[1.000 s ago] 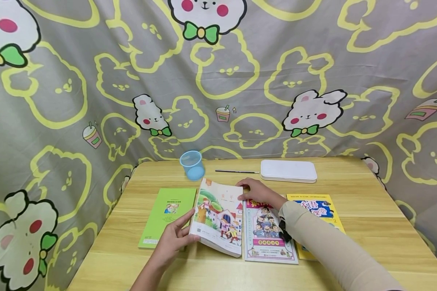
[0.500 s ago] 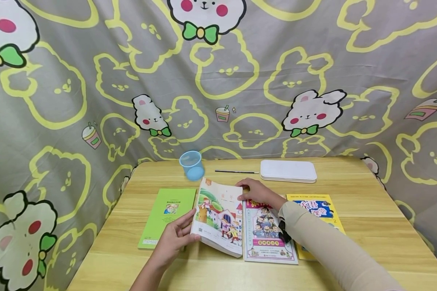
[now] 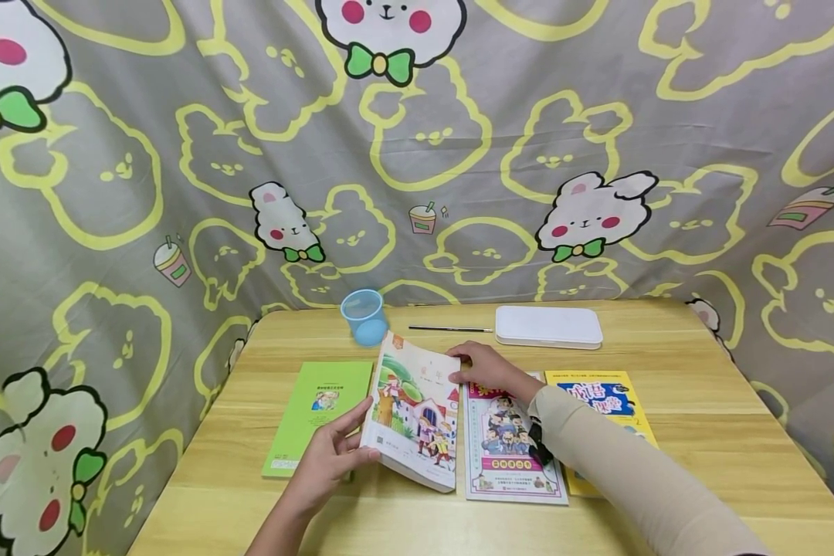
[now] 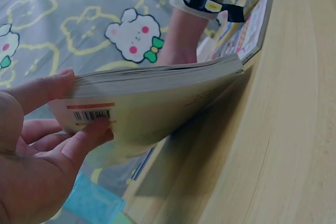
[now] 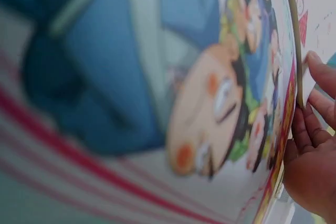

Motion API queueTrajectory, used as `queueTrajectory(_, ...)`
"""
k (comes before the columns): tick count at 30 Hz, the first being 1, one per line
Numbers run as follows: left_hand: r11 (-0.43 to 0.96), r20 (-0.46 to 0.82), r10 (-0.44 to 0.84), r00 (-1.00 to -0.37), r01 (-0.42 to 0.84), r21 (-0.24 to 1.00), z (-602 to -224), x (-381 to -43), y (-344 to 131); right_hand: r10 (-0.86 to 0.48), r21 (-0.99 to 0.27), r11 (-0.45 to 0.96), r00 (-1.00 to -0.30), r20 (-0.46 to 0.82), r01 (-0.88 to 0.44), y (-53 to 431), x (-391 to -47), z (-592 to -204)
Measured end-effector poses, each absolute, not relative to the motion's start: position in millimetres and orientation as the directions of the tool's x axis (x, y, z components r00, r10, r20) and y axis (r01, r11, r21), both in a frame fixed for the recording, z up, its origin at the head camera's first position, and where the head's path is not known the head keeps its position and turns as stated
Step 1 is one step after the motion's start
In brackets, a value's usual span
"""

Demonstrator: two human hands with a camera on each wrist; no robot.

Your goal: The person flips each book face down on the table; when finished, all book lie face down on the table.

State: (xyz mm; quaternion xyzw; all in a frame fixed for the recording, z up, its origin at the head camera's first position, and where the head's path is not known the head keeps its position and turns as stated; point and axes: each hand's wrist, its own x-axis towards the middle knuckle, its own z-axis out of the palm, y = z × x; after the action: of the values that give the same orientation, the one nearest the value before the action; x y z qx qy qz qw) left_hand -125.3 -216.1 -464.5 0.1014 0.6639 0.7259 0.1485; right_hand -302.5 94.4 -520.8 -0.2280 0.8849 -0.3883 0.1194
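A thick paperback book [image 3: 417, 413] with a cartoon house and children on its cover lies between both hands, tilted, its left side raised. My left hand [image 3: 330, 459] pinches its lower left edge; in the left wrist view the thumb and fingers [image 4: 86, 140] sit on either side, one by the barcode on the back cover. With my right hand [image 3: 488, 366] I grip the upper right corner; in the right wrist view the thumb [image 5: 321, 72] is on the cover. Beneath my right forearm lies a comic-style book [image 3: 510, 455] with a pink title band.
A green book [image 3: 320, 417] lies at left and a yellow book [image 3: 598, 386] at right, partly under the sleeve. Behind them stand a blue cup [image 3: 364, 316], a thin dark brush or pen [image 3: 450, 329] and a white case [image 3: 549, 326]. A patterned curtain [image 3: 431, 255] borders the table.
The thick book's left side has risen slightly and the book has tilted a little more. Both hands keep their hold on it. The other things on the table stay put.
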Motion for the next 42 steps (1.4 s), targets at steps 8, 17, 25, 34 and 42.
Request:
queueTrajectory(8,-0.07,-0.022,0.375,-0.927,-0.052,0.996,-463,-124,-216,-0.508,-0.644,0.641,-0.86,0.05,-0.416,75,-296,-513)
queueTrajectory(17,-0.032,-0.039,0.376,-0.926,-0.055,0.998,-457,-122,-212,-0.491,-0.669,0.642,-0.871,0.017,-0.374,57,-289,-502)
queueTrajectory(25,-0.026,-0.037,0.389,-0.92,-0.051,0.998,-452,-120,-212,-0.508,-0.723,0.595,-0.861,0.0,-0.351,45,-285,-491)
queueTrajectory(34,0.031,-0.042,0.391,-0.919,-0.033,0.999,-447,-116,-207,-0.492,-0.757,0.559,-0.87,0.025,-0.337,30,-279,-473)
queueTrajectory(42,0.085,-0.046,0.375,-0.926,-0.016,0.996,-442,-113,-203,-0.482,-0.8,0.511,-0.875,0.036,-0.314,22,-279,-459)
